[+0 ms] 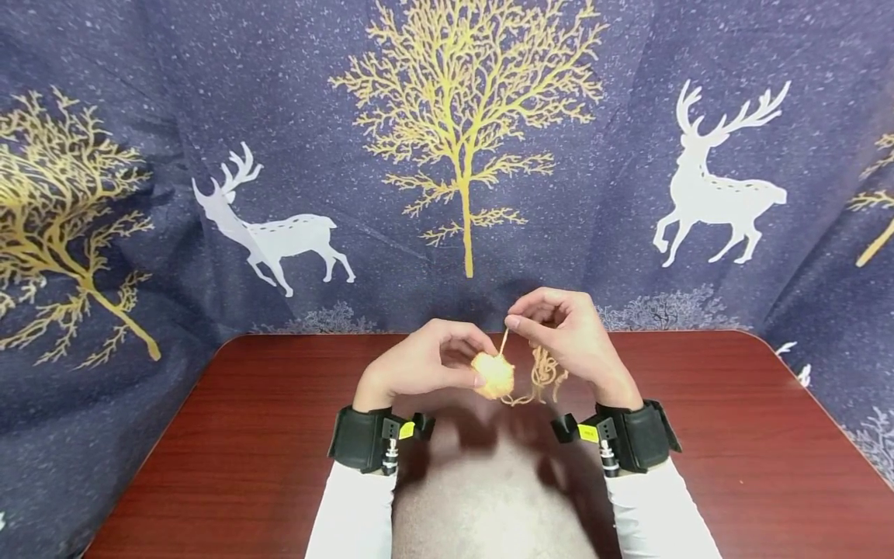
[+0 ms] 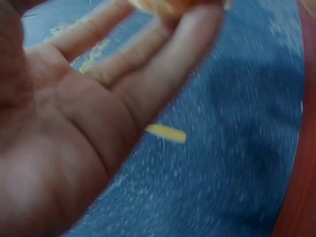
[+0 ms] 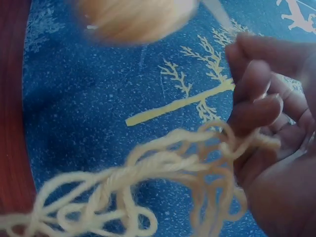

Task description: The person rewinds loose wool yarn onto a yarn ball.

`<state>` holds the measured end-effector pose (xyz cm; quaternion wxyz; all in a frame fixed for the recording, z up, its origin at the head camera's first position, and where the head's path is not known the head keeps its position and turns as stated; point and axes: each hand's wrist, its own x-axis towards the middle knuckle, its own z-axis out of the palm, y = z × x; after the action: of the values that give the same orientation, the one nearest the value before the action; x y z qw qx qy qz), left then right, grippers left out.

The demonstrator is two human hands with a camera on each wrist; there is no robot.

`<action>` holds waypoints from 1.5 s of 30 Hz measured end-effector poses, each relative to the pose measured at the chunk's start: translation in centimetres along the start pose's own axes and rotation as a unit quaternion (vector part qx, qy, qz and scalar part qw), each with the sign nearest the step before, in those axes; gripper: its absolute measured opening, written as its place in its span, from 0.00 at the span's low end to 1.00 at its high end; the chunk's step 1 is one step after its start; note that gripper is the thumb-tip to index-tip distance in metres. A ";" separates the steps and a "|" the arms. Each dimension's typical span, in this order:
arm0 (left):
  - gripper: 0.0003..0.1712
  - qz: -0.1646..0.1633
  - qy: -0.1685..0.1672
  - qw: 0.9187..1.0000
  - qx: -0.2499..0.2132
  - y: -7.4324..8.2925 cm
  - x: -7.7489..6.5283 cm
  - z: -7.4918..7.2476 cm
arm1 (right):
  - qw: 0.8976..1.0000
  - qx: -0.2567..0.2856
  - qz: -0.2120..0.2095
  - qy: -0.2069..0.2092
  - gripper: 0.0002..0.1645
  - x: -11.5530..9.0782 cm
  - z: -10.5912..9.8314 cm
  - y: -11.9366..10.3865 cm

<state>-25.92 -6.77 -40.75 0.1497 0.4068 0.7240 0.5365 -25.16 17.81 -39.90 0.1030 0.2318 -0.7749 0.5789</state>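
My left hand (image 1: 433, 361) holds a small round ball of pale orange yarn (image 1: 493, 376) between its thumb and fingertips, above the table. The ball is overexposed in the head view and blurred in the right wrist view, so its surface detail is hard to make out. From its top a short straight strand of yarn (image 1: 504, 341) runs up to my right hand (image 1: 569, 334), whose thumb and index finger pinch it. A tangled bundle of loose yarn (image 3: 133, 173) hangs below the right hand. One length of it loops back beneath the ball.
A reddish-brown table (image 1: 279, 411) lies under both hands, with a bright glare near its front middle. Behind it hangs a dark blue cloth (image 1: 391, 256) printed with yellow trees and white deer. Each wrist wears a black strap (image 1: 358, 441) with a small camera.
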 end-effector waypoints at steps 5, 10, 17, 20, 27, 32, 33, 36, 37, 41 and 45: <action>0.21 0.084 0.010 0.982 -0.166 0.5 0.0 0.3 | 0.998 0.054 -0.031 -0.009 0.04 0.0 0.4 0.4; 0.20 0.143 0.123 0.942 -0.278 0.8 0.5 0.8 | 0.996 0.085 -0.027 -0.030 0.05 0.1 1.2 0.4; 0.18 0.133 0.363 0.856 -0.343 1.1 1.6 1.0 | 0.997 -0.071 -0.013 -0.023 0.03 0.0 1.9 -0.4; 0.16 0.100 0.450 0.855 -0.238 0.8 1.7 0.8 | 0.986 -0.156 -0.016 -0.056 0.02 -0.3 1.9 -1.1; 0.19 0.012 0.398 0.913 0.089 -0.5 1.3 0.6 | 0.972 -0.193 -0.032 -0.130 0.08 -0.9 0.9 -2.3; 0.17 -0.025 0.233 0.958 0.167 -0.7 0.8 0.7 | 0.990 -0.070 -0.030 -0.119 0.06 -1.0 -0.8 -1.9; 0.17 -0.029 0.195 0.967 0.163 -0.6 0.8 0.7 | 0.993 -0.027 -0.032 -0.111 0.06 -1.0 -1.2 -1.5; 0.17 -0.015 0.089 0.988 0.122 -0.4 0.6 0.7 | 0.983 0.155 -0.054 -0.081 0.10 -0.8 -1.8 -0.5; 0.17 -0.005 0.059 0.993 0.101 -0.3 0.6 0.6 | 0.970 0.222 -0.065 -0.073 0.11 -0.7 -1.8 -0.2; 0.19 0.044 -0.030 0.998 -0.011 0.0 0.4 0.5 | 0.904 0.415 -0.096 -0.042 0.14 -0.3 -1.7 0.7; 0.19 0.117 -0.066 0.982 -0.131 0.4 0.0 0.3 | 0.897 0.435 -0.073 0.003 0.09 -0.1 -1.8 1.2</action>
<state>-25.53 -6.50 -40.51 0.1855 0.5002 0.5835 0.6124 -25.87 19.75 -40.41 0.0360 0.3078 -0.4264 0.8498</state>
